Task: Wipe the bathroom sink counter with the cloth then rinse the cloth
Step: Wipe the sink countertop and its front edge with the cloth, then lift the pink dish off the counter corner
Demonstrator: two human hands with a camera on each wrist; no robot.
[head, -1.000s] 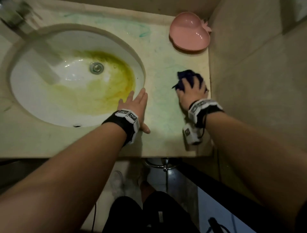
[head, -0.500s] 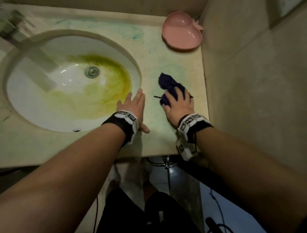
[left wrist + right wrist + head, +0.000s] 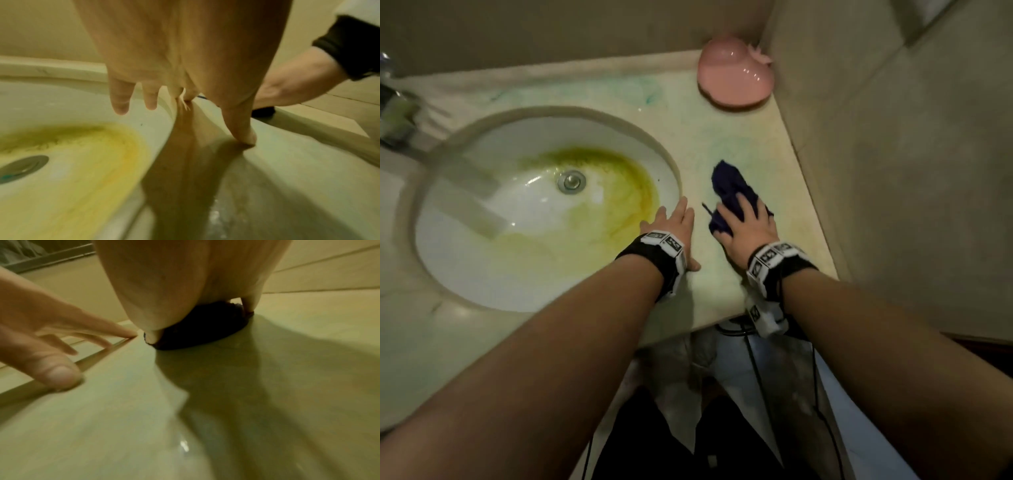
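- My right hand (image 3: 748, 226) lies flat on the cloth (image 3: 732, 192), fingers spread a little and pressing it down onto the counter (image 3: 726, 281); the thumb tip touches the cloth's near edge in the right wrist view.
- The cloth is dark blue, bunched, and sits on the counter between the sink (image 3: 482, 274) rim and the side wall (image 3: 893, 171), with part of it sticking out beyond my fingertips.
- My left hand (image 3: 676, 228) holds nothing: palm down at the sink's right rim, fingers straight and slightly spread. In the left wrist view the thumb tip presses the counter while two fingers hang over the basin.
- The two hands are just beside each other, not touching.
- The sink is white inside, with a yellow-green stain spreading from around the drain (image 3: 571, 180) toward the right wall of the basin. I cannot tell whether any water stands in it.
- A pink dish (image 3: 736, 80) stands in the far right corner of the counter, well apart from the cloth; I see nothing in it.
- Faint green smears mark the counter behind the sink and near the cloth.
- A tap (image 3: 393, 116) shows blurred at the far left.
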